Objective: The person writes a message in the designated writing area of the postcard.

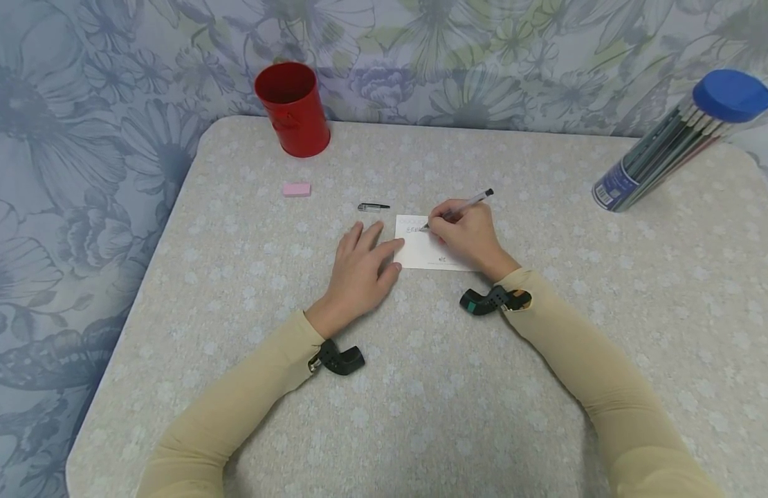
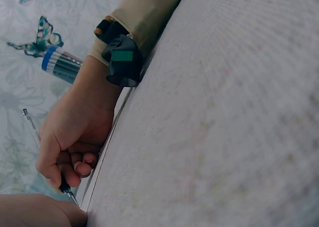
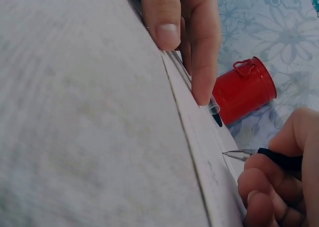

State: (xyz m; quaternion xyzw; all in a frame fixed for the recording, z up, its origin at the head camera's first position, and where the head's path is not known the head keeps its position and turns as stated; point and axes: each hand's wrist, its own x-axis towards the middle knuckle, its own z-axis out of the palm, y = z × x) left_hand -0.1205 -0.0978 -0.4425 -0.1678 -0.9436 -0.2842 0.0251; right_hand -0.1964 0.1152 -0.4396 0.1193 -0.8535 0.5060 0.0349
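A white card with a line of handwriting near its top lies on the table. My right hand pinches a clear-barrelled pen with a black end, its metal tip down at the writing. In the right wrist view the pen's tip meets the card, or nearly so. My left hand lies flat with fingers spread, its index finger and thumb at the card's left edge. Just beyond the left fingers is a pen cap, dark with a clear part.
A pink eraser lies left of the cap. Behind it stands a red metal bucket. At the back right, a blue-lidded tube holds several long brushes or pencils. Patterned wallpaper backs the pale floral tabletop.
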